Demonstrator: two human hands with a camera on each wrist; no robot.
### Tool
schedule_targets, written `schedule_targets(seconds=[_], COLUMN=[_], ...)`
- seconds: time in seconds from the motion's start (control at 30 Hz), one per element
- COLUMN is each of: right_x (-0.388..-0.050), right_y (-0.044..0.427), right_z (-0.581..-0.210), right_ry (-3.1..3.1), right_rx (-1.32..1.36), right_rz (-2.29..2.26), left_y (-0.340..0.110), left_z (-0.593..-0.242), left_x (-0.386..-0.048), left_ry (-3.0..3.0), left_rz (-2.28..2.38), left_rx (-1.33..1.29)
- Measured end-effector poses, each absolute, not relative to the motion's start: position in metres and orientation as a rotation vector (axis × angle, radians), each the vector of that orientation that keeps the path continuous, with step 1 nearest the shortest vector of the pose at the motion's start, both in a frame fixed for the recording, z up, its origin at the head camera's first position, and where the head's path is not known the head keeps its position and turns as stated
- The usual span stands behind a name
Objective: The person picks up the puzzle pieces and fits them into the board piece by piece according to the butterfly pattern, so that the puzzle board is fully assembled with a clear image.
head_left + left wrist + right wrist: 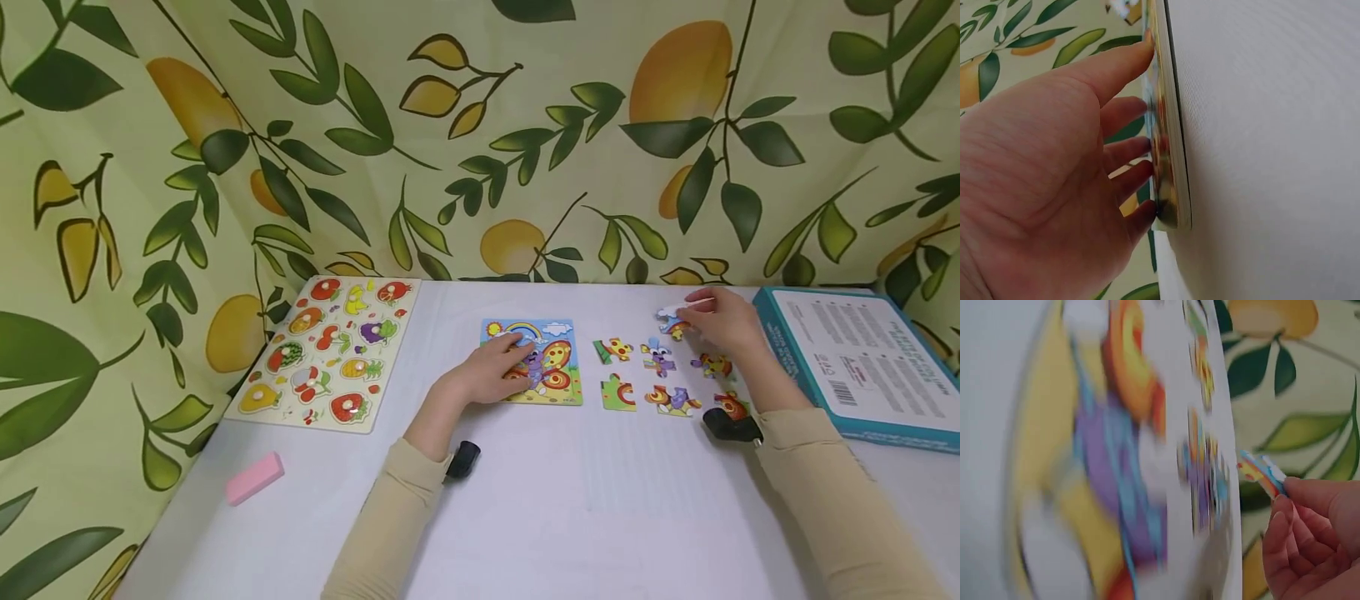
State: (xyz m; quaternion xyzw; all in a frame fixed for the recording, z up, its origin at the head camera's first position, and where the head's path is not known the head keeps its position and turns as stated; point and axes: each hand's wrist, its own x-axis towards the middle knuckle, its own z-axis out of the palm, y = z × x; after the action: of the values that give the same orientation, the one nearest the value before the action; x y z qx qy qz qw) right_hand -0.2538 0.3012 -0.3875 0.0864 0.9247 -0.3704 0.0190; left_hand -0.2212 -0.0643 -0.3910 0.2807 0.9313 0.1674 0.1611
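My left hand [491, 372] rests on a square butterfly picture [562, 392]. In the left wrist view its fingertips touch the face of this thick board [1169, 181], thumb and fingers spread apart. My right hand [723, 321] pinches a jigsaw piece [675, 321] at the back right. The right wrist view shows that jigsaw piece [1263, 475] between thumb and fingers, lifted off the table, with rainbow and blue-white print. Loose jigsaw pieces lie between the two hands, among them a green one [617, 393], a purple face piece [660, 360] and a wide lower one [675, 402].
A fruit peg board [390, 358] lies at the back left, with a pink block [255, 479] in front of it. A teal-edged box [870, 358] stands right of my right hand. Behind the white table [555, 517] hangs a leaf-patterned cloth [450, 192].
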Motion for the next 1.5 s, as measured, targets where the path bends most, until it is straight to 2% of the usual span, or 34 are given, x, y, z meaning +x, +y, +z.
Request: schedule_targets(seconds=[0.27, 0.47, 1.5], right_x=[-0.257, -0.261, -0.274], right_y=[0.22, 0.175, 0.159], right_z=[-0.39, -0.396, -0.397], right_ry=[2.627, 2.586, 2.767], right_rx=[0.095, -0.007, -0.11], right_rz=[-1.454, -1.435, -1.103], left_y=[-0.052, -0.051, -0.041], left_z=[-0.383, -0.385, -0.385], left_x=[-0.218, -0.217, -0.216], left_ry=[2.688, 2.69, 2.774], left_rz=[0.394, 0.39, 0.184], left_rx=[0.762, 0.728, 0.709])
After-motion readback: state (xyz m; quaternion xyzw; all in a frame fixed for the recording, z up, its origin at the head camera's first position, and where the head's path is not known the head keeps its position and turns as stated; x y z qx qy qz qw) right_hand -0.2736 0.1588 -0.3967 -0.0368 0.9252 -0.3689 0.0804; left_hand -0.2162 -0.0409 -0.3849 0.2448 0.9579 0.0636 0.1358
